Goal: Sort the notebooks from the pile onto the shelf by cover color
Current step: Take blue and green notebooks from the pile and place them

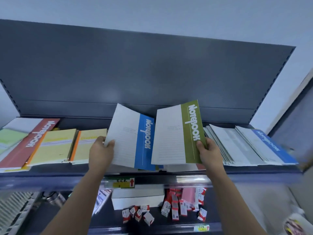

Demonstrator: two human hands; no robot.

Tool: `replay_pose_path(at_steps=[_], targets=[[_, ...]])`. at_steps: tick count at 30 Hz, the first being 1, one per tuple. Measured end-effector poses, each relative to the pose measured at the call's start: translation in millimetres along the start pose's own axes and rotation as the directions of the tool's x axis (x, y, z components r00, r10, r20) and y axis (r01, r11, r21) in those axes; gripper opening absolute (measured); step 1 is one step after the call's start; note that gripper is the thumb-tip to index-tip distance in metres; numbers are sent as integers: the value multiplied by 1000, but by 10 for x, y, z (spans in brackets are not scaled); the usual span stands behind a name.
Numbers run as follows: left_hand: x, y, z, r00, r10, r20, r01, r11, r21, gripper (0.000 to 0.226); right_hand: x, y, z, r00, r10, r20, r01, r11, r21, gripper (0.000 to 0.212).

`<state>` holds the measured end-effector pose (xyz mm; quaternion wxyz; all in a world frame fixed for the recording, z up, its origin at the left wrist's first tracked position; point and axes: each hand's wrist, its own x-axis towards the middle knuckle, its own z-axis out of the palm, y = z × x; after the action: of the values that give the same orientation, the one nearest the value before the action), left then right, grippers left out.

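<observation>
Grasps a blue notebook (pixel 145 138) in the left hand (pixel 101 150), thumb across the pale left edge, and a green notebook (pixel 192 131) in the right hand (pixel 210 154), thumb on the coloured band near the lower right corner. Holds both raised and tilted back, side by side, just above the pile (pixel 179 167) at the middle of the shelf (pixel 50 173), long axes pointing away from the body, coloured bands to the right.

Places the blue-topped stack (pixel 269 145) at the shelf's right end, well beyond the right hand, and so leaves the blue notebook on the far side of its likely home. Calls for a reach across or behind the green one, or for the right-hand grip to clear out first. Shares the front-to-back axis of that stack, so probably needs no turning.

Shows no olive stack anywhere. Offers only a pale green cover (pixel 11 138) at the far left, past the red notebook (pixel 36 136) and the yellow notebooks (pixel 55 147), nearer the left hand than the right.
</observation>
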<state>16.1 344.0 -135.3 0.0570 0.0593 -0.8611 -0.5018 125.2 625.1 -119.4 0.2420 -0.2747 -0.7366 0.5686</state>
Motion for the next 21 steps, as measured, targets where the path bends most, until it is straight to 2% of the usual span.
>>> replay_pose_path(at_steps=[5,10,15,21], targets=[[145,-47,147,998,-10,54,6,996,90,32,278,161,-88,995,98,31,-93,988,-125,9],[191,-40,203,998,-16,69,2,981,194,37,453,215,-154,992,102,79,-76,956,-282,9],[79,-34,244,997,-31,64,3,920,392,46,606,267,-225,985,101,140,-20,872,-489,21],[-161,-8,329,998,-49,33,25,855,519,40,621,341,-251,977,118,180,40,724,-689,31]])
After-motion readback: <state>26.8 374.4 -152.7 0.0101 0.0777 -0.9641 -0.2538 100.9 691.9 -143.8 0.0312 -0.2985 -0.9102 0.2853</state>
